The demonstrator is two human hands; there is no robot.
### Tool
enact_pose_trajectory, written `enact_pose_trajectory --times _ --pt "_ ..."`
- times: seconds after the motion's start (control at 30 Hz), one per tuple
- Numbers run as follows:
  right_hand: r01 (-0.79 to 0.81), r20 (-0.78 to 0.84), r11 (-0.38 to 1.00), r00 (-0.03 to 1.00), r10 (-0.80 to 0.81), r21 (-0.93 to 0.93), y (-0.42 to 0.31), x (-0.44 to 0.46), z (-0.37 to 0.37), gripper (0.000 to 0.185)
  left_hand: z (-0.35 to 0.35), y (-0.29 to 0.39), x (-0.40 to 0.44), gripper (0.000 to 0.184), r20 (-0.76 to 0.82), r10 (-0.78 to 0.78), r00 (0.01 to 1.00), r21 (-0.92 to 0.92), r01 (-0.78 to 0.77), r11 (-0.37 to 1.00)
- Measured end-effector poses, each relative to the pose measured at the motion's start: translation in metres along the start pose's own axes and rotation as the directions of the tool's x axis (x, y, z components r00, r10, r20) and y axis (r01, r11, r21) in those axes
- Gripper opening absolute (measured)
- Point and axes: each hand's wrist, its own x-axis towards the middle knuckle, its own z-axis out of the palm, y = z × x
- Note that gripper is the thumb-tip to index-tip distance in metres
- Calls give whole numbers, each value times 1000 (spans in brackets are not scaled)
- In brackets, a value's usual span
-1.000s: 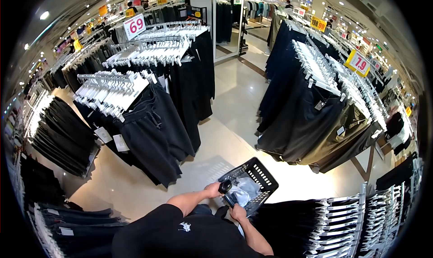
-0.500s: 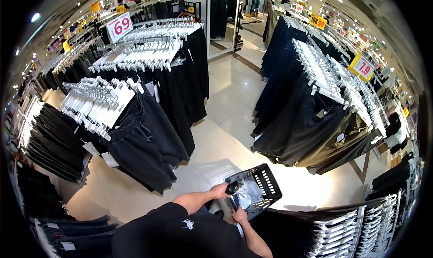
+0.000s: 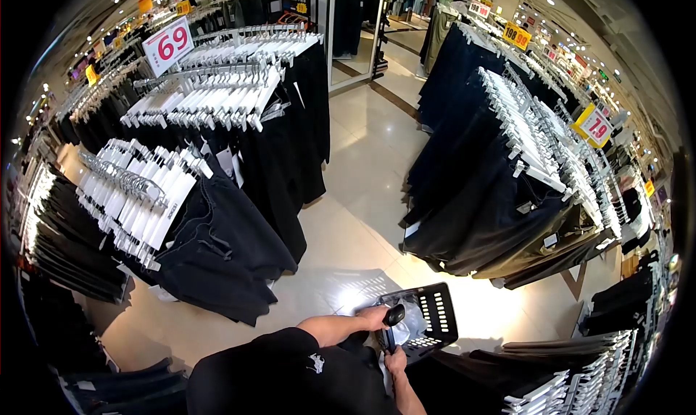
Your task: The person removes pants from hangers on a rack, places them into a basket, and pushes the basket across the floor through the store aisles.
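Observation:
A black shopping basket [image 3: 438, 312] with slotted sides is held in front of my body at the lower middle. Pale, crumpled, plastic-like material [image 3: 412, 321] lies inside it. My left hand [image 3: 373, 318] is closed around a black handheld object with a rounded end [image 3: 394, 314], over the basket's left side; its exact kind is unclear. Lower down, my right hand [image 3: 396, 360] is closed on the basket's near edge, its fingertips partly hidden.
Racks of dark trousers [image 3: 225, 234] on white hangers stand to the left, beneath a 69 price sign [image 3: 169, 46]. More dark trousers [image 3: 464, 197] hang to the right, near a 79 sign [image 3: 597, 127]. Between them runs a tiled aisle [image 3: 362, 154]. Another rack [image 3: 602, 371] is close at lower right.
The view has shifted, with the left racks now lower and farther left. The basket and both hands appear slightly lower and farther right. Both hands keep their hold.

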Motion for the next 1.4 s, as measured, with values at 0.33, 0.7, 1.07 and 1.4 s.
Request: enact_pose_trajectory --times 0.33,0.7,1.07,1.4 --pt "-19 7 988 1000 18 152 26 45 -16 50 8 10 72 58 102 64 993 50 -70 996" --pt "-57 -46 976 997 68 210 42 74 -55 40 0 63 124 59 156 66 985 95 -82 992" --pt "-193 -30 927 976 214 321 73 118 -81 33 10 83 192 54 219 169 961 75 -189 979" --pt "-232 -103 856 945 312 462 89 154 -94 24 19 97 266 60 259 254 932 75 -281 957"
